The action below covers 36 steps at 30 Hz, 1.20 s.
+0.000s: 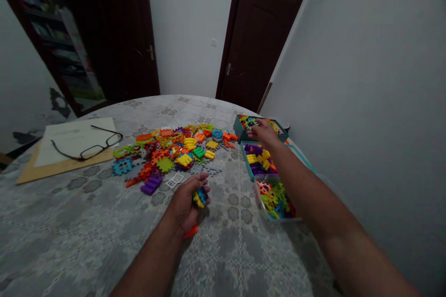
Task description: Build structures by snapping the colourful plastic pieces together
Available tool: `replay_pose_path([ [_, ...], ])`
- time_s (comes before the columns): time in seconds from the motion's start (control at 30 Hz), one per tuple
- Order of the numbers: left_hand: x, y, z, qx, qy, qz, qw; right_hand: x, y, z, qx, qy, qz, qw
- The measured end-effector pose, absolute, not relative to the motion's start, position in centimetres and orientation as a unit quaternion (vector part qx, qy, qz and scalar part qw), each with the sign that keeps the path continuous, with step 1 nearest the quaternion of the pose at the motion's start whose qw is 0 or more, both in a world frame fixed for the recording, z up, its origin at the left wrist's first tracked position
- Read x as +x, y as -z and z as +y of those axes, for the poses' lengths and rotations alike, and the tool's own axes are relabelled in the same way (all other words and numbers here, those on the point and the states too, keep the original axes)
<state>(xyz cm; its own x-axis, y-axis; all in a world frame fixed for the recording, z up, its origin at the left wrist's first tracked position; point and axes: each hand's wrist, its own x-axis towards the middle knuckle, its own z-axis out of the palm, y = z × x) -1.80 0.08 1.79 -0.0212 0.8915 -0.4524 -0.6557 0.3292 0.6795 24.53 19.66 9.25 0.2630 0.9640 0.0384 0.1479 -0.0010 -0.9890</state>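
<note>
Floral, lace-like patterning covers the rounded tabletop [226,255]. Notched plastic pieces [165,164] lie heaped left of centre; one pair of glasses [92,151] rests on paper [76,132] far left. Three open containers [239,130] of pieces line the right. The left hand [186,197] has its grip curled around yellow and blue pieces [200,197]; the right hand [264,132] reaches over the farthest container, its hold unclear.
</note>
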Motion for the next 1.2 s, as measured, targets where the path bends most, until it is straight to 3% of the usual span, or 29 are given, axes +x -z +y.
replay_pose_path([
  [0.23, -1.9, -1.6, 0.1, 0.157, -0.572, 0.402, 0.697, 23.6, -9.2, 19.2, -0.612, -0.387, -0.463, 0.511],
  [0.43, -1.4, -1.5, -0.2, 0.17, -0.554, 0.381, 0.72, 19.8, -7.1, 8.8, -0.509, -0.471, -0.613, 0.38],
  [0.57, -1.2, -1.1, -0.2, 0.174, -0.558, 0.39, 0.712, 16.5, -4.9, 2.2, -0.449, -0.442, -0.703, 0.33],
  [0.7, -1.0, -1.3, -0.3, 0.197, -0.547, 0.38, 0.719, 14.6, -2.7, -0.3, -0.453, -0.38, -0.704, 0.393],
  [0.93, -1.9, -2.6, -0.2, 0.07, -0.549, 0.364, 0.749, 15.8, -1.3, 0.4, -0.498, -0.479, -0.534, 0.487],
  [1.2, -2.2, -2.4, -0.1, 0.093, -0.583, 0.345, 0.73, 15.7, -1.8, 0.3, -0.47, -0.503, -0.529, 0.496],
])
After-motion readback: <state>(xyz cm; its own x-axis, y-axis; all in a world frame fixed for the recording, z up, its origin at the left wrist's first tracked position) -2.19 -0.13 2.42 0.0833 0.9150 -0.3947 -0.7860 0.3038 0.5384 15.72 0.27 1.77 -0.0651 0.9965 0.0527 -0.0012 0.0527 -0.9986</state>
